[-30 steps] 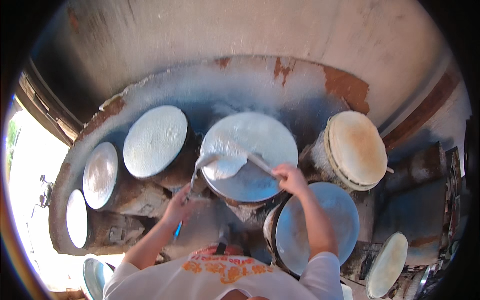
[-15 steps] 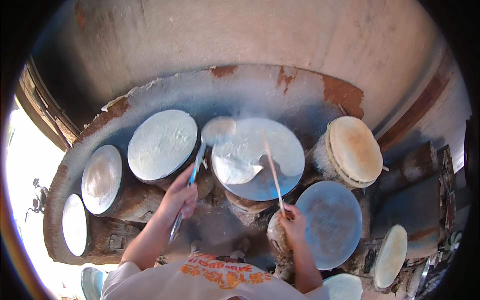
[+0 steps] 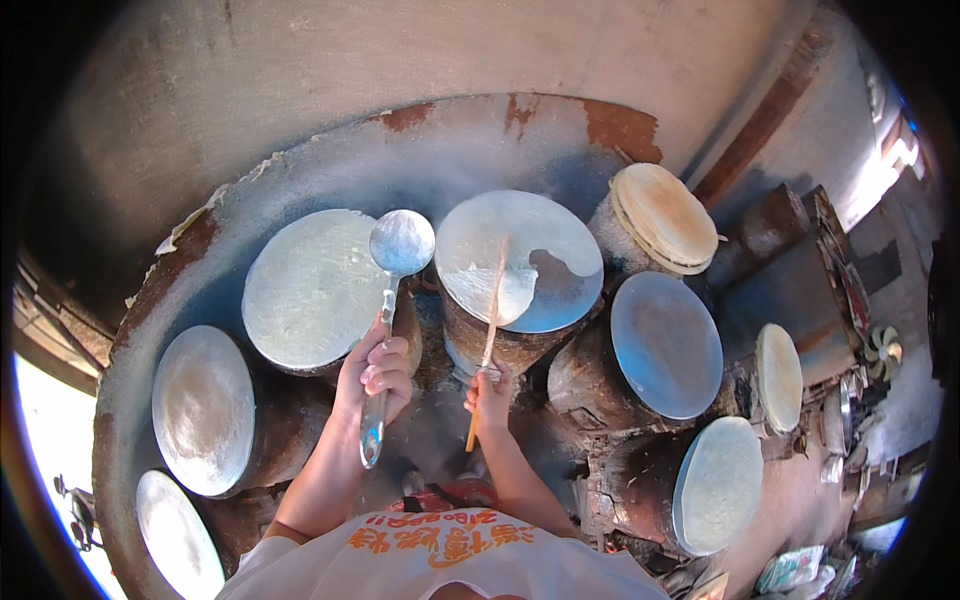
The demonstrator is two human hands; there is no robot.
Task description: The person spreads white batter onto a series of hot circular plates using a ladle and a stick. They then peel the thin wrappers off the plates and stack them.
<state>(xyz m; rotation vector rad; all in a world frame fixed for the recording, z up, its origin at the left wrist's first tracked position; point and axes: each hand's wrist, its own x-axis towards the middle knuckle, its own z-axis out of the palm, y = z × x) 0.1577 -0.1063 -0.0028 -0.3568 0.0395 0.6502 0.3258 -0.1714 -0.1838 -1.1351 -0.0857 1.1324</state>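
Observation:
My left hand (image 3: 378, 375) is closed around the handle of a metal ladle (image 3: 402, 242). The ladle's whitish round bowl is raised between two round griddles. In my right hand (image 3: 488, 395) is a thin wooden stick (image 3: 502, 268), its far end over the middle griddle (image 3: 555, 305). A thin pale pancake (image 3: 515, 215) covers much of that griddle; its near edge is folded over and dark metal shows beside it. On the griddle to the left, a pale layer of batter (image 3: 315, 290) covers nearly the whole top.
A stack of browned flat rounds (image 3: 660, 210) stands at the back right. A bare griddle (image 3: 667, 345) is nearer, and another griddle with a pale pancake (image 3: 722, 485) sits lower right. Two more griddles, one greyish (image 3: 205, 410), stand at left. A curved, crusted wall (image 3: 340, 150) runs behind.
My view has turned rightward. The ladle has swung upright, its bowl now nearer the left griddle. My right hand and stick have shifted left over the middle griddle.

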